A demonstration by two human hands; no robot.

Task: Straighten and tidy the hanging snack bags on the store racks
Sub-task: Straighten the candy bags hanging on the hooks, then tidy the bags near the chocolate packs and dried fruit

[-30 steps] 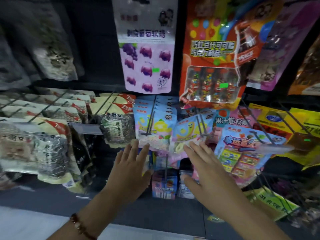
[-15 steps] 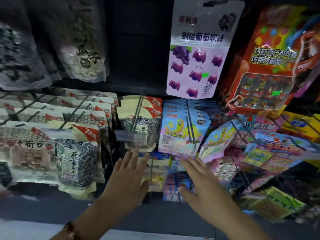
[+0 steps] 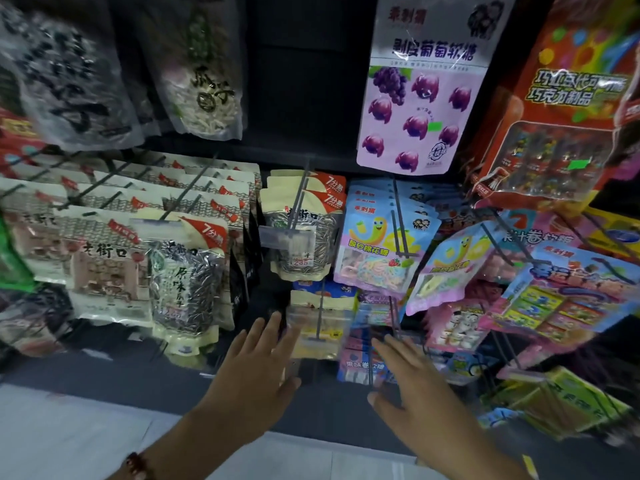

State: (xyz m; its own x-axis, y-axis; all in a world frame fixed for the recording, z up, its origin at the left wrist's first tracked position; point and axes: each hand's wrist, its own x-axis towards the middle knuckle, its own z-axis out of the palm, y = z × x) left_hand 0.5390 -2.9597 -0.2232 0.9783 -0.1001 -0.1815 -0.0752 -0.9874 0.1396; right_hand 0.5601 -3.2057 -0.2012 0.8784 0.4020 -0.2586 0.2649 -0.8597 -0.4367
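I am reaching toward the lowest row of hanging snack bags on a store rack, both hands held out with fingers straight and loosely spread, gripping nothing. My left hand (image 3: 254, 372) hovers just beside a pale yellow bag (image 3: 317, 329) hanging on a thin metal hook; whether its fingertips touch the bag's edge is too blurred to tell. My right hand (image 3: 415, 386) is in front of a blue packet (image 3: 360, 367) hanging next to the yellow one. I judge the step in hand to be squaring up these two low bags, which sit a little crowded together. The next move likely calls for pressing each bag flat from the front and sliding it back along its hook so its face lines up with its neighbours. Above them hang sunflower seed bags (image 3: 301, 233) and a pastel candy bag with a cartoon worm (image 3: 379, 244); a second worm bag (image 3: 450, 268) to its right tilts outward and looks to need straightening too. The rack's back panel (image 3: 304, 81) is dark, and a pale floor (image 3: 69, 434) shows below.
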